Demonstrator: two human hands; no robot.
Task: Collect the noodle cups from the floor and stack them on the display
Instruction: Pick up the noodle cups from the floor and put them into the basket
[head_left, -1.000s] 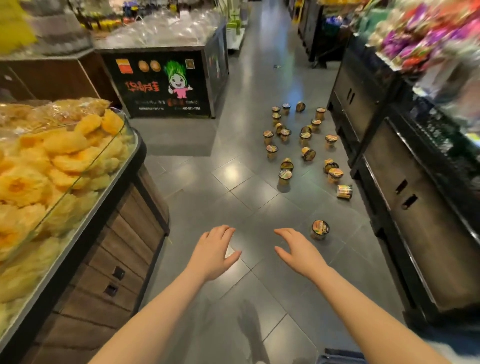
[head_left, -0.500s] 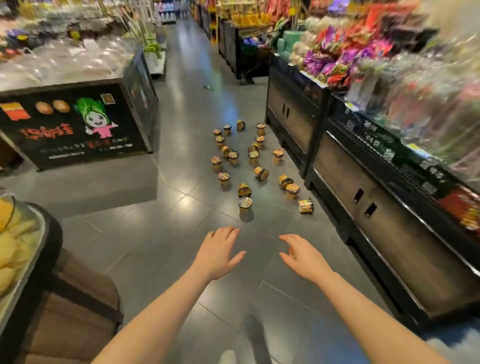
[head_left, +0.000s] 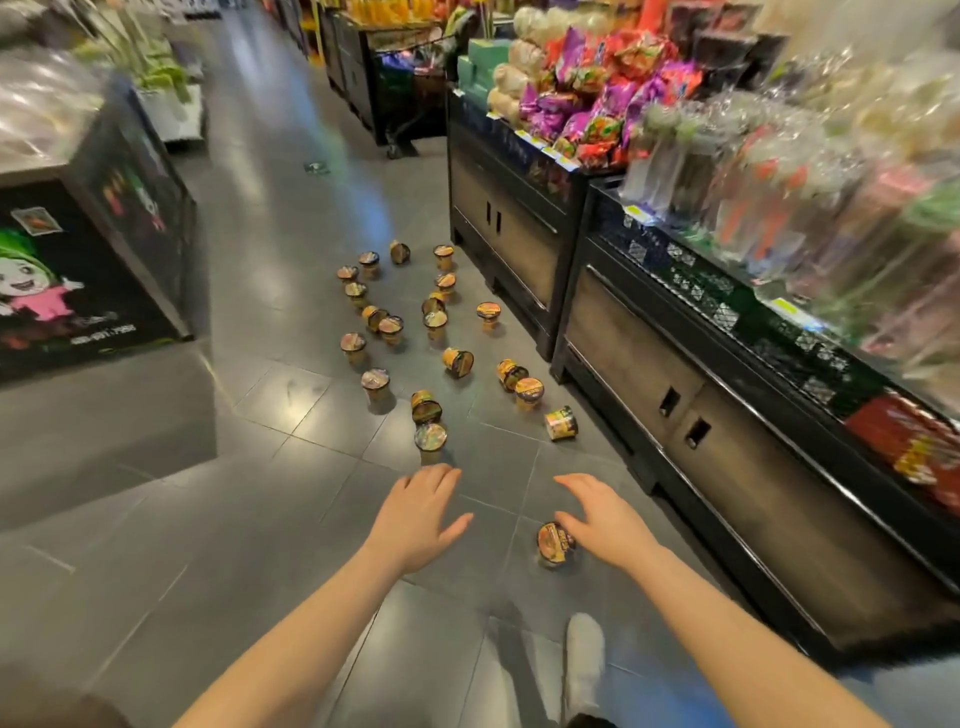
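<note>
both hands reach forward over the grey tiled floor (head_left: 291, 415), palms down: the left hand (head_left: 422, 512) is released with fingers spread, and the right hand (head_left: 605, 519) is likewise slack, grasping nothing. a tipped noodle cup (head_left: 556, 543) now lies just beside the right hand, where half a second ago none showed. the scattered noodle cups (head_left: 431, 358) lie beyond the hands, nearer than before, beside the dark display cabinet (head_left: 675, 374). a white shoe (head_left: 584, 660) has come into view below the hands.

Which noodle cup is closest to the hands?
The tipped noodle cup beside the right hand. It lies alone, apart from the other cups scattered farther up the aisle.
</note>
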